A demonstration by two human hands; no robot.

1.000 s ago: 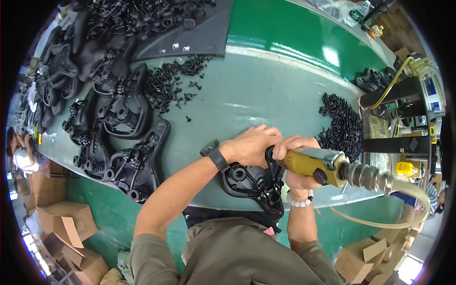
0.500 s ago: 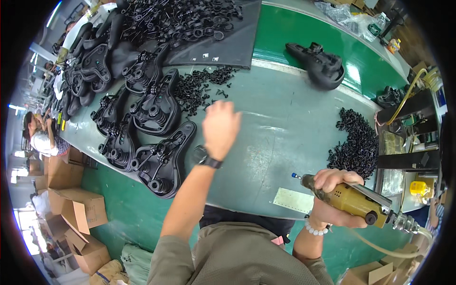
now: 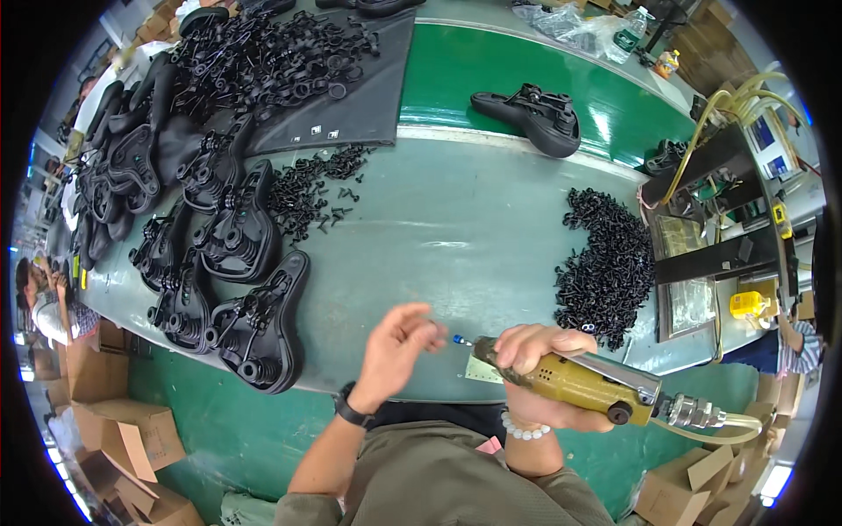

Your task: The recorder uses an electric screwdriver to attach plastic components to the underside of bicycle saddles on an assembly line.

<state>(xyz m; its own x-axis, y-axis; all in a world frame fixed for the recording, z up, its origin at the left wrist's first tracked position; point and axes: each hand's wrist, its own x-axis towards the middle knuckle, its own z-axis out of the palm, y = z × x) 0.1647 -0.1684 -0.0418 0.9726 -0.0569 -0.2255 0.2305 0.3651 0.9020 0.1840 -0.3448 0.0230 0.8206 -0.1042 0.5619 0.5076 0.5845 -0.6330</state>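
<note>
Our left hand (image 3: 396, 346) hovers at the table edge, its fingers (image 3: 430, 331) loosely curled and drawn near one another just short of the driver bit (image 3: 459, 339); we cannot tell whether they pinch a screw. Our right hand (image 3: 537, 364) is clamped around the yellow driver (image 3: 570, 379), which lies level, tip toward the left fingers, hose (image 3: 715, 427) trailing right. If the driver spins now, we judge the bit could nick those fingers, or flick a small screw off the grey table (image 3: 456, 228). The hose could tug the tool off line. Black seats (image 3: 254, 329) lie well to the left, the screw heap (image 3: 605, 267) beyond the driver.
</note>
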